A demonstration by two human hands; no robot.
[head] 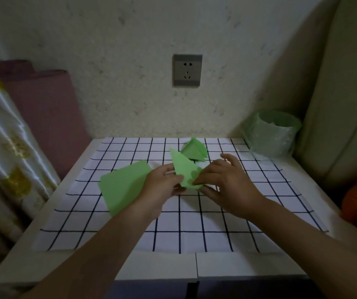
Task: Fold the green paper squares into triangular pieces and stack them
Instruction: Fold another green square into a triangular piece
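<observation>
Both hands hold one half-folded green piece (184, 169) just above the checked cloth (194, 223) on the desk (216, 266). The left hand (162, 184) pinches its lower left edge and the right hand (227, 182) pinches its lower right corner. Its long axis runs away from the person, tip toward the pile of finished triangles (192, 151) just behind, slightly nearer the right hand. The unfolded green squares (121, 186) lie flat beside the left hand. No writing or brand is readable.
</observation>
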